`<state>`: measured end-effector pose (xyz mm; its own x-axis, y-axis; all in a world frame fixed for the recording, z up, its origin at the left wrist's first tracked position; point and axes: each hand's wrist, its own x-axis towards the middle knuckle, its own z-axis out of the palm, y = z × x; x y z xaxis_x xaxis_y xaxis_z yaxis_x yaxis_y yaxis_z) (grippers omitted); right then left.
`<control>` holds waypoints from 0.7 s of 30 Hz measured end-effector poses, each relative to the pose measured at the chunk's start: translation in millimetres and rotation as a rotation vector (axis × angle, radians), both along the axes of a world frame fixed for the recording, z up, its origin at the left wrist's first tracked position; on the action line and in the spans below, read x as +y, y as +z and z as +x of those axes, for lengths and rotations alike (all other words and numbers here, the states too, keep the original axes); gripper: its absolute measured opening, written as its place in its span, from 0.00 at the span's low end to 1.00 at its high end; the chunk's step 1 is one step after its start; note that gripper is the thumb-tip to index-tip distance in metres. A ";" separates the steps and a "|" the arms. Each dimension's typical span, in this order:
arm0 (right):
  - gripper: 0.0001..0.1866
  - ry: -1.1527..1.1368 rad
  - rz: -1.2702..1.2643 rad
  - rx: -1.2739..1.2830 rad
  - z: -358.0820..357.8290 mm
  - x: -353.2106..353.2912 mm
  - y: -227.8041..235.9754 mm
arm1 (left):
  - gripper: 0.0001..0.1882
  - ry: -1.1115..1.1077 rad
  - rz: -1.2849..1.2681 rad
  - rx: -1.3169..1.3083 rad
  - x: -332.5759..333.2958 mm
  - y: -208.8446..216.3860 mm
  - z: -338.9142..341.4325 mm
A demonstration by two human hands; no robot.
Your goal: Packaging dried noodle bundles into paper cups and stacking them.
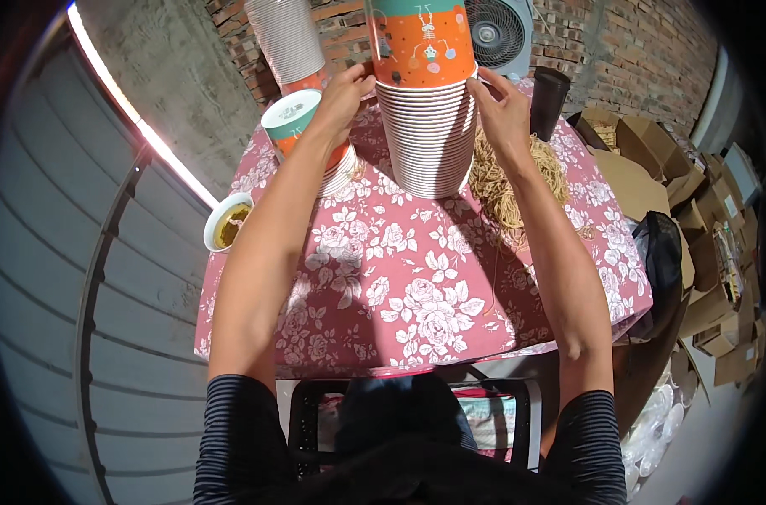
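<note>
A tall stack of nested paper buckets (429,139), upside down with white rims showing, stands at the far middle of the table. Its topmost bucket (423,46) is orange and green with a skeleton print; its upper end runs out of the picture. My left hand (346,105) pinches the lower rim of that bucket on the left. On the opposite side my right hand (505,114) has its fingertips at the same rim. Beside my left wrist is a shorter inverted bucket stack (292,114), partly hidden by my forearm. A heap of tan string (505,189) lies by my right wrist.
A taller bucket stack (290,38) stands at the back left, and a white bowl of yellowish liquid (229,222) at the table's left edge. A black cup (550,103) and a grey fan (496,35) are at the back right. Cardboard boxes (652,147) crowd the right.
</note>
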<state>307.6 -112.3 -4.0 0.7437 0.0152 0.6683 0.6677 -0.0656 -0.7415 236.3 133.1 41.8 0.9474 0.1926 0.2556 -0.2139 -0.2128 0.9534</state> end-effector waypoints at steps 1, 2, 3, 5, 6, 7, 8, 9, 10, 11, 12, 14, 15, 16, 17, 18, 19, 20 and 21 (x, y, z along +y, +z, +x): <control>0.29 0.060 0.053 0.048 -1.1 2.7 1.2 | 0.19 0.005 0.003 0.002 4.5 -0.1 -1.8; 0.29 0.120 0.105 0.097 -2.7 5.5 1.7 | 0.20 -0.048 -0.002 -0.033 8.2 -0.7 -3.2; 0.29 0.124 0.107 0.099 -5.3 8.1 1.3 | 0.22 -0.102 -0.007 -0.067 11.3 -1.7 -4.2; 0.27 0.071 0.129 0.046 -10.6 12.3 0.0 | 0.25 -0.129 0.011 -0.104 15.4 -4.6 -6.0; 0.27 0.074 0.130 0.046 -13.0 13.1 0.2 | 0.28 -0.157 0.027 -0.142 17.6 -6.6 -7.5; 0.26 0.029 0.103 0.075 -19.1 13.0 4.4 | 0.28 -0.154 0.027 -0.141 15.6 -5.9 -12.3; 0.25 -0.028 0.072 0.103 -20.4 8.1 5.9 | 0.31 -0.131 0.005 -0.119 6.6 -4.4 -13.7; 0.24 -0.035 0.091 0.058 -9.2 5.2 0.3 | 0.34 -0.108 -0.018 -0.097 -1.3 -2.5 -14.7; 0.24 -0.027 0.093 0.057 -11.8 8.7 2.9 | 0.34 -0.100 -0.016 -0.098 5.4 -2.3 -14.7; 0.25 -0.035 0.079 0.047 -14.6 11.4 5.6 | 0.36 -0.124 -0.021 -0.103 12.3 -1.1 -14.1; 0.25 -0.043 0.065 0.038 -17.3 14.2 8.4 | 0.39 -0.149 -0.027 -0.108 19.0 -0.8 -14.2; 0.25 -0.050 0.042 0.019 -15.4 9.0 8.1 | 0.40 -0.181 -0.032 -0.077 11.0 5.3 -17.7; 0.25 -0.049 0.024 0.000 -14.2 6.6 8.1 | 0.42 -0.206 -0.030 -0.047 6.1 8.3 -19.5; 0.25 -0.044 0.025 -0.002 -15.4 8.8 11.3 | 0.42 -0.202 -0.029 -0.049 10.3 7.7 -18.2; 0.25 -0.051 0.007 -0.014 -16.1 11.2 15.0 | 0.42 -0.194 -0.017 -0.077 13.5 7.9 -15.4; 0.25 -0.058 -0.010 -0.025 -17.1 14.2 18.5 | 0.42 -0.187 -0.004 -0.104 17.0 8.6 -12.7; 0.25 -0.061 -0.013 -0.026 -16.1 15.2 20.1 | 0.42 -0.189 -0.007 -0.106 13.9 10.5 -9.1; 0.26 -0.114 -0.008 -0.103 -15.2 17.6 22.0 | 0.40 -0.217 -0.006 -0.209 9.8 12.6 -5.1; 0.26 -0.165 -0.004 -0.180 -14.7 20.8 23.8 | 0.39 -0.243 -0.005 -0.312 6.1 14.4 -2.3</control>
<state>292.8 -91.5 19.8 0.6050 -0.0943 0.7907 0.7692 -0.1873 -0.6109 234.1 139.2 56.2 0.8423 -0.0261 0.5384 -0.5375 -0.1157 0.8353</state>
